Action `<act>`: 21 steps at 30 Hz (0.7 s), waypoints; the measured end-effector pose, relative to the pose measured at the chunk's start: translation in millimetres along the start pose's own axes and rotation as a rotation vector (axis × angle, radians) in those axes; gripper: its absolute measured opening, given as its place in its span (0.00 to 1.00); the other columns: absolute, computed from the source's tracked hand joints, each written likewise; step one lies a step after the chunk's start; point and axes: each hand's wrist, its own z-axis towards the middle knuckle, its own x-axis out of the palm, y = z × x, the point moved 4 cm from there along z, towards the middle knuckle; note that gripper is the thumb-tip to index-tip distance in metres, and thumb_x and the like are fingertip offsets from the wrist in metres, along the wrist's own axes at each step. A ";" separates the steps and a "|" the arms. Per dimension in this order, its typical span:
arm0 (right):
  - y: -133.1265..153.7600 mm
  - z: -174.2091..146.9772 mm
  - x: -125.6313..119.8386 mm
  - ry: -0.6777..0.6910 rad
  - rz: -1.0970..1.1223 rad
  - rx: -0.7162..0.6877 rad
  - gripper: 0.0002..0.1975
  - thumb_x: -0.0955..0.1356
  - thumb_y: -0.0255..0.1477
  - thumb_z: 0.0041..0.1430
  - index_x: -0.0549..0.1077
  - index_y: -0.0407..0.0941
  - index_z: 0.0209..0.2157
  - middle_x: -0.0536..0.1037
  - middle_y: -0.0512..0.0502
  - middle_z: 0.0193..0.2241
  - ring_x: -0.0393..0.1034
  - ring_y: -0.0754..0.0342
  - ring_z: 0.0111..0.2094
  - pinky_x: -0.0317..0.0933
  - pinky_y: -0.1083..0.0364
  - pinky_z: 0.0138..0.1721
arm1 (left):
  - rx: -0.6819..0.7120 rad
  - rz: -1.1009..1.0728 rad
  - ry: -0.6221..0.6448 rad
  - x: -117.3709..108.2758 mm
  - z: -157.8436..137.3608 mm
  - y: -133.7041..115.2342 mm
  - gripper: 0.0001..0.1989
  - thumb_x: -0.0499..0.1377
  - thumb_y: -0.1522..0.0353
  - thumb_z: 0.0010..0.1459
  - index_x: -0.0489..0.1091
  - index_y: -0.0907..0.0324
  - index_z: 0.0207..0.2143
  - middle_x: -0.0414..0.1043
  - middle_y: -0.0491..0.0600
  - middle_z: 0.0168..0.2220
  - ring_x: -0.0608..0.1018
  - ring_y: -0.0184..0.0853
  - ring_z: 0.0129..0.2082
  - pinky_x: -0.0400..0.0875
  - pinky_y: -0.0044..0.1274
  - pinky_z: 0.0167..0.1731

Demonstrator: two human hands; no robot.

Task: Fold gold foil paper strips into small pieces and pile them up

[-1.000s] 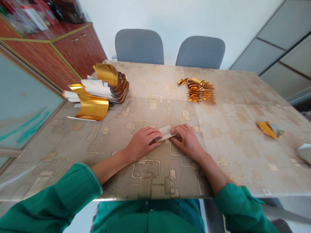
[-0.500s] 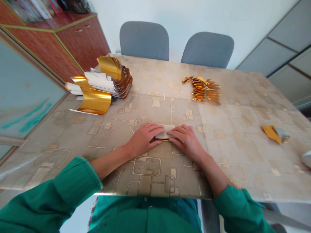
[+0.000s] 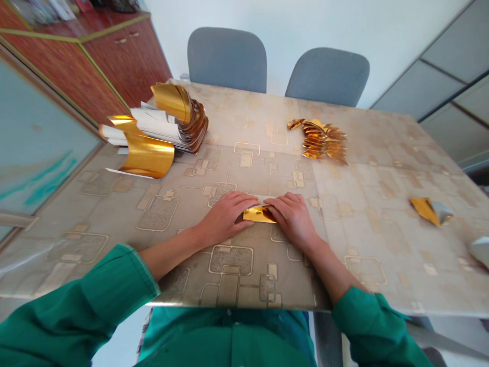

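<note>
A small folded piece of gold foil paper [image 3: 260, 214] lies on the table in front of me, its gold side showing toward me and a strip of its pale side along the far edge. My left hand [image 3: 228, 213] grips its left end between thumb and fingers. On the right end, my right hand [image 3: 293, 215] has its fingers closed over the paper; part of the sheet is hidden beneath them. Both hands rest low, close to the patterned tablecloth [image 3: 229, 285].
A curled stack of gold and white paper sheets [image 3: 153, 125] stands at the back left. Folded gold pieces [image 3: 323, 140] lie in a row at the back right. A single gold and silver piece [image 3: 430, 211] sits on the right. Two grey chairs [image 3: 227, 58] stand behind the table.
The paper between my hands now shows its gold face where its pale side faced up before. My hands have stayed in nearly the same place on its ends.
</note>
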 end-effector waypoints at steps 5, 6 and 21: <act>1.4 0.1 3.5 -0.007 0.155 0.025 0.07 0.67 0.28 0.66 0.77 0.48 0.42 0.78 0.47 0.33 0.67 0.50 0.37 0.57 0.52 0.41 | 0.006 -0.004 -0.011 0.6 -0.1 -0.3 0.20 0.55 0.60 0.67 0.66 0.57 0.58 0.71 0.55 0.56 0.71 0.42 0.56 0.63 0.39 0.58; 2.2 0.2 3.4 -0.016 0.180 0.025 0.07 0.67 0.28 0.65 0.78 0.47 0.41 0.78 0.47 0.33 0.67 0.50 0.37 0.58 0.52 0.41 | 0.007 0.000 -0.012 0.6 0.0 -0.6 0.20 0.55 0.61 0.67 0.66 0.57 0.58 0.71 0.55 0.56 0.71 0.42 0.56 0.63 0.39 0.58; 1.0 1.5 2.8 -0.050 0.243 0.079 0.08 0.65 0.28 0.65 0.78 0.50 0.40 0.81 0.48 0.34 0.72 0.51 0.36 0.61 0.51 0.42 | -0.020 -0.024 -0.003 0.7 0.4 -0.3 0.19 0.57 0.63 0.66 0.66 0.58 0.57 0.72 0.55 0.56 0.71 0.43 0.55 0.63 0.39 0.58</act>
